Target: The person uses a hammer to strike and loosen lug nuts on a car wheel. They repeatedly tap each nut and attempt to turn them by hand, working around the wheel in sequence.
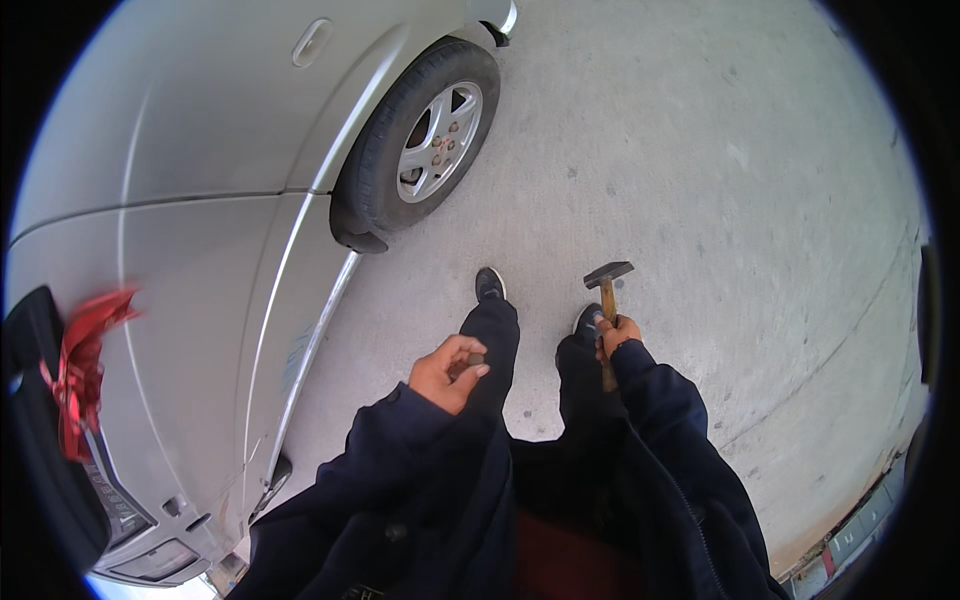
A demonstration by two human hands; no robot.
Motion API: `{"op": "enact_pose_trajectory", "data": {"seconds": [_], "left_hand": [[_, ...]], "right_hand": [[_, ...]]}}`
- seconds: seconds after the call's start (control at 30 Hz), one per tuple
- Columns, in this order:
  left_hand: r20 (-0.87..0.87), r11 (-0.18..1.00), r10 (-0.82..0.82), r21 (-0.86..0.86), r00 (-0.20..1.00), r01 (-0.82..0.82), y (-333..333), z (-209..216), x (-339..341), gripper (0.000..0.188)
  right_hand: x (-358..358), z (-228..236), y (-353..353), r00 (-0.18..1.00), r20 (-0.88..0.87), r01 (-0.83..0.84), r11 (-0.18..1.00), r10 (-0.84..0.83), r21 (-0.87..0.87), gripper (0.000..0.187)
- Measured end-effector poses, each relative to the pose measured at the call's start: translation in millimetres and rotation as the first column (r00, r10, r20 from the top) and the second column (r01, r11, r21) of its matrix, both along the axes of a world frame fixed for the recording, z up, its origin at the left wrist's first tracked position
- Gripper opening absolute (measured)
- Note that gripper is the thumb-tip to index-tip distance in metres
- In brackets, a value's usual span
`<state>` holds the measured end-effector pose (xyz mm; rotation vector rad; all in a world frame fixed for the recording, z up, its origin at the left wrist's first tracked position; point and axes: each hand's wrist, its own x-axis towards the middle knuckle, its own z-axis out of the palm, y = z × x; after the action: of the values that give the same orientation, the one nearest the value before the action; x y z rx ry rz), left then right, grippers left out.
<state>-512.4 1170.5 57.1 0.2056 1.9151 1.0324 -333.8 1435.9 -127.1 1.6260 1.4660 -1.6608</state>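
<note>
My right hand (620, 335) is wrapped round the wooden handle of a hammer (608, 285), whose dark metal head points away from me. In front of my body, my left hand (448, 372) is curled, thumb and fingers pinching a small dark round piece (478, 359). That piece is too small to name for sure. Both hands are held over my legs, apart from each other. To the left stands a silver car (200, 250), and its wheel (440, 140) with a spoked rim lies ahead of my left hand, out of touch.
Pale concrete ground (700, 180) spreads ahead and to the right. A red ribbon or cloth (85, 370) is tied on the car's mirror at far left. My dark shoes (490, 284) are on the concrete. A kerb (865, 520) runs along the lower right.
</note>
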Motion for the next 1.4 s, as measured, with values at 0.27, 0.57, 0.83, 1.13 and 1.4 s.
{"op": "enact_pose_trajectory", "data": {"seconds": [0.27,0.57,0.83,1.13,1.4], "left_hand": [[-0.009,0.994,-0.103,-0.028,0.995,0.103,61,-127,-75,0.026],[-0.133,0.993,0.048,-0.102,0.990,-0.062,93,-307,-95,0.033],[-0.454,0.993,-0.114,-0.089,0.884,0.083,119,-384,-193,0.029],[-0.633,0.972,-0.230,-0.115,0.739,0.205,144,-418,-270,0.021],[-0.669,0.977,-0.204,-0.096,0.715,0.189,145,-427,-285,0.029]], "right_hand": [[-109,-145,4,0.999,-0.037,0.002,0.999,0.000,0.035,0.035],[-183,-350,18,0.954,-0.258,-0.118,0.982,0.153,0.145,0.040],[-200,-422,59,0.839,-0.100,-0.404,0.737,0.534,0.542,0.042],[-329,-358,48,0.707,-0.701,-0.018,0.989,-0.090,-0.146,0.020],[-380,-316,16,0.639,-0.746,-0.121,0.933,-0.187,-0.338,0.014]]}}
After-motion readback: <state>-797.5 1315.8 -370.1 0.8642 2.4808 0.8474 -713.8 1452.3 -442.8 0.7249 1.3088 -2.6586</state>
